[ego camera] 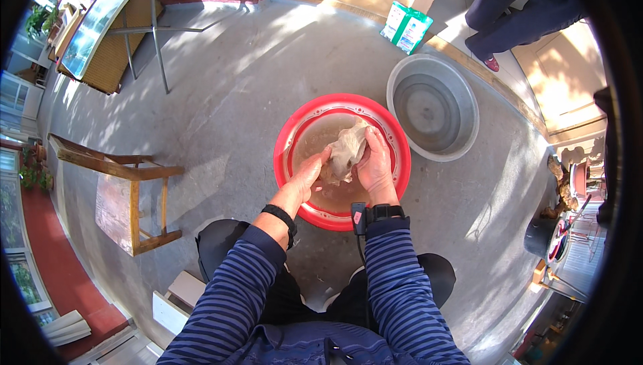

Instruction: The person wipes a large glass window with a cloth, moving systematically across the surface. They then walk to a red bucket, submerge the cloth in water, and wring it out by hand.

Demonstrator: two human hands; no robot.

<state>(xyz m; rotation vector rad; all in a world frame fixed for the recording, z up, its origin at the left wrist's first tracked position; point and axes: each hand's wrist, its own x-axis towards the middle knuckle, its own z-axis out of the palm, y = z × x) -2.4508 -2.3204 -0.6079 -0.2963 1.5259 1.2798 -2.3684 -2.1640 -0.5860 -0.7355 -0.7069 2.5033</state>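
Note:
A crumpled, off-white wet cloth (346,151) is held between my two hands above murky brownish water. My left hand (307,173) grips its left side with the thumb on top. On the other side, my right hand (376,161) curls around the right edge, thumb pointing up. Beneath them stands a red basin (287,136) with a patterned white band inside its rim. The cloth's lower end hangs close to the water; whether it touches, I cannot tell.
A grey metal basin (472,114) stands right beside the red one. Beyond it, a green and white package (408,27) rests by the doorway, where a person in dark trousers (527,18) stands. A wooden chair (133,204) is at left; a black bucket (540,237) is at right.

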